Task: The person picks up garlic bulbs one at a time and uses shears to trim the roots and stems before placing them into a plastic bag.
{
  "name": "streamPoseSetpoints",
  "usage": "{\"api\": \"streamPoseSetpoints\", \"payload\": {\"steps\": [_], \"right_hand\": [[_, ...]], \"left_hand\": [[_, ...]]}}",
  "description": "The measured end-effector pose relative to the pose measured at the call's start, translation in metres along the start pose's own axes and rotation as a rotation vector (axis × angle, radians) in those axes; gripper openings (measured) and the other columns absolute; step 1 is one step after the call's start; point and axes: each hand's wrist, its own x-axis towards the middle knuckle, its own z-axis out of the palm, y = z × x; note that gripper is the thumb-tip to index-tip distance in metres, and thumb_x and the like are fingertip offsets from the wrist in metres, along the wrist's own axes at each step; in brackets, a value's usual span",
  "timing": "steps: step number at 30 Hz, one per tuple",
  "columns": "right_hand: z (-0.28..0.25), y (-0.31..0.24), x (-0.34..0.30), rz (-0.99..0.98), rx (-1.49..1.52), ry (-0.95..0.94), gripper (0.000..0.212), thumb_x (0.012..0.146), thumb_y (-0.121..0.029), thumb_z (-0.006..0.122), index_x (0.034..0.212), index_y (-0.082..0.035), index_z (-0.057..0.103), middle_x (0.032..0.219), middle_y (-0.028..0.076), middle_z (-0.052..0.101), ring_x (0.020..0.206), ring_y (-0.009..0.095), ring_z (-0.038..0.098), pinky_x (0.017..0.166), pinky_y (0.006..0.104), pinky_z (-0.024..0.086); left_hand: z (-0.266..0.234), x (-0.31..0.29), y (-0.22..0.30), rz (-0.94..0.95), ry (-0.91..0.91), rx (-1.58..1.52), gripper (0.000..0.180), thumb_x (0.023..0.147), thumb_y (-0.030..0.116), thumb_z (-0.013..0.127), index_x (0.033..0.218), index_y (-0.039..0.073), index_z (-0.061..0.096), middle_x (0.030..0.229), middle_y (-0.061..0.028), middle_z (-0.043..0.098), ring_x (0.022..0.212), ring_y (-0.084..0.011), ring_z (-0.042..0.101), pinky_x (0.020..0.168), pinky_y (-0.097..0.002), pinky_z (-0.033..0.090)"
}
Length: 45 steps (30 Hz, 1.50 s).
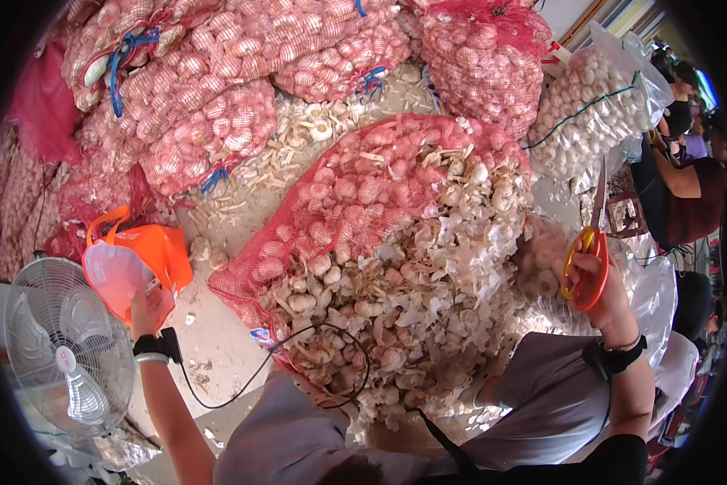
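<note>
Scissors (pixel 596 241): right side of the scene, right of the garlic heap; orange and yellow handles, blade end pointing far.
Right hand (pixel 610 287): fingers clamped on the scissors' handles; dark strap at the wrist.
Orange bag (pixel 164 252): left side, far of the fan's right edge; handle loop up, pale inside showing.
Left hand (pixel 147 309): at the near edge of the orange bag, overlapping it; can't tell if fingers are clamped on it or just resting. Dark strap and pale band at the wrist.
Cable (pixel 242 394): black, runs from the left wrist, loops over the near left part of the heap.
Garlic heap (pixel 412 283): center, loose bulbs plus papery skins, spilling near, between the person's legs.
Red net sack (pixel 331 194): under and behind the heap, bulbs inside its far left part.
Fan (pixel 68 347): near left, round wire grille.
Full net sacks (pixel 218 61): far left, pink-red mesh, blue ties.
Clear bag (pixel 585 101): far right, packed with bulbs, green cord across.
Floor (pixel 206 339): pale, scraps scattered on it.
People (pixel 691 194): far right edge, dark clothing.
</note>
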Motion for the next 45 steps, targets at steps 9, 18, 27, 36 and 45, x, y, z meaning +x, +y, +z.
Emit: {"api": "streamPoseSetpoints", "payload": {"steps": [9,18,27,36,45], "right_hand": [[-0.023,-0.007,0.023,-0.261,-1.520,0.087,0.031,0.073,-0.022,0.066,0.092,0.000,0.055,0.076,0.014,0.063,0.066,0.028,0.062,0.061,0.0361,0.050],[-0.054,0.027,0.066,-0.222,-1.806,0.272,0.067,0.070,-0.055,0.064,0.104,0.002,0.051,0.087,0.017,0.065,0.084,0.031,0.064,0.072,0.0379,0.051],[-0.052,0.053,0.119,-0.140,-1.645,0.279,0.082,0.070,-0.070,0.055,0.103,0.006,0.056,0.095,0.018,0.064,0.093,0.032,0.063,0.077,0.0381,0.050],[-0.054,0.096,0.215,0.080,-1.553,0.110,0.085,0.068,-0.075,0.049,0.091,0.006,0.065,0.090,0.024,0.065,0.087,0.036,0.064,0.076,0.0403,0.050],[-0.030,0.089,0.228,0.018,-1.399,0.390,0.093,0.063,-0.080,0.050,0.089,0.008,0.064,0.088,0.025,0.064,0.088,0.038,0.063,0.075,0.0408,0.050]], "left_hand": [[0.136,-0.084,0.054,0.866,0.105,0.638,0.031,0.081,0.011,0.060,0.108,0.003,0.049,0.068,-0.0056,0.055,0.058,-0.0121,0.051,0.052,-0.0266,0.041],[0.252,-0.226,-0.015,0.518,-0.702,0.453,0.042,0.077,-0.002,0.062,0.115,0.003,0.042,0.082,-0.0029,0.054,0.065,-0.0057,0.050,0.056,-0.0192,0.040],[0.241,-0.258,-0.038,0.426,-0.824,0.537,0.041,0.078,-0.001,0.062,0.113,0.003,0.042,0.080,-0.0026,0.054,0.058,-0.0044,0.048,0.051,-0.0188,0.040],[0.218,-0.262,-0.035,0.394,-0.840,0.515,0.034,0.080,0.001,0.062,0.109,0.003,0.045,0.078,-0.0029,0.054,0.058,-0.0044,0.047,0.051,-0.0192,0.038],[0.179,-0.273,-0.042,0.375,-0.804,0.567,0.032,0.079,0.003,0.063,0.108,0.003,0.047,0.075,-0.0018,0.056,0.057,-0.0037,0.046,0.050,-0.0195,0.038]]}}
